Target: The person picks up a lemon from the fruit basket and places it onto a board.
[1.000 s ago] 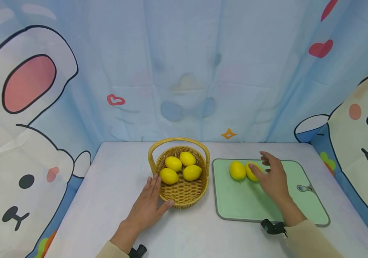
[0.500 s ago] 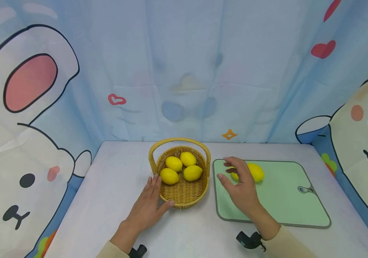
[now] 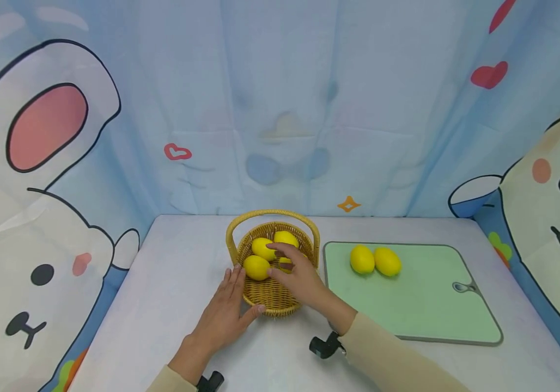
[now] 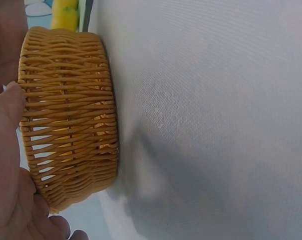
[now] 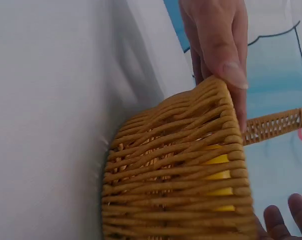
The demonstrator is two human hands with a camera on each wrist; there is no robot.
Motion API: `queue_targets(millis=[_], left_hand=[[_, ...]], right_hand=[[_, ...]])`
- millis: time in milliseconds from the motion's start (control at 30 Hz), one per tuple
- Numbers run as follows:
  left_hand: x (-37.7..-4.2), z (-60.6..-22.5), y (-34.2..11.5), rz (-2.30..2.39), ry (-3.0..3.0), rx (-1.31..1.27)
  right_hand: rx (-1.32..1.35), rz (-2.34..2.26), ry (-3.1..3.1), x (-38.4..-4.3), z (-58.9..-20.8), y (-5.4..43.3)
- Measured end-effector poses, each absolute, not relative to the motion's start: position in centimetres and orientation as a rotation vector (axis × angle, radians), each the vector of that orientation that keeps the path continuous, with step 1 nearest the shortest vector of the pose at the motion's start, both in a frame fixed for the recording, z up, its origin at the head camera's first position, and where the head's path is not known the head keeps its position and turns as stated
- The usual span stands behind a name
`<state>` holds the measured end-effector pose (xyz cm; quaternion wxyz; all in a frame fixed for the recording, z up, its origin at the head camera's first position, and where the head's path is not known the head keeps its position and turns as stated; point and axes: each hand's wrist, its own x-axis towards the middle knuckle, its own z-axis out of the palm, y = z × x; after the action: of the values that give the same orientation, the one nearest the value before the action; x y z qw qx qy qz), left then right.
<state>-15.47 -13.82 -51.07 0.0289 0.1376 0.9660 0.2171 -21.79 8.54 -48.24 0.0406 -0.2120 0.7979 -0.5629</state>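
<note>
A yellow wicker basket (image 3: 272,296) with an arched handle stands at mid table, several lemons (image 3: 256,268) inside it. My left hand (image 3: 221,318) rests along the basket's near left rim, its fingers straight and its thumb at the front edge. Over the basket's right side reaches my right hand (image 3: 304,280), thumb and fingers apart above the lemons, partly covering one of them. In the left wrist view, the woven side of the basket (image 4: 70,115) shows with my left hand (image 4: 10,165) at its rim. The right wrist view shows left fingers on the rim (image 5: 231,95).
To the right lies a light green cutting board (image 3: 437,305) with a grey edge. Two lemons (image 3: 361,259) sit side by side near its back left corner. A patterned blue curtain (image 3: 280,109) hangs behind the white table (image 3: 172,272).
My right hand has moved left from the two lemons on the board, across to the basket, carrying nothing visible. My left hand has stayed at the basket's rim.
</note>
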Motion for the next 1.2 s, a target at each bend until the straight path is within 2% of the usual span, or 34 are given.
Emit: queue_targets(millis=[233, 667, 1000, 1200], left_hand=[[-15.5, -51.1, -14.0, 0.659, 2.980, 0.445], [-15.5, -51.1, -14.0, 0.671, 2.969, 0.450], [-15.5, -51.2, -14.1, 0.683, 2.960, 0.458], [-15.5, -51.2, -14.2, 0.677, 2.967, 0.472]], right_hand=[[-0.593, -1.538, 2.404, -23.9, -49.4, 6.1], [-0.739, -1.262, 2.420, -24.1, -49.3, 6.0], [-0.699, -1.173, 2.332, -24.5, -49.9, 5.8], [-0.793, -1.091, 2.322, -25.0, -50.4, 5.7]])
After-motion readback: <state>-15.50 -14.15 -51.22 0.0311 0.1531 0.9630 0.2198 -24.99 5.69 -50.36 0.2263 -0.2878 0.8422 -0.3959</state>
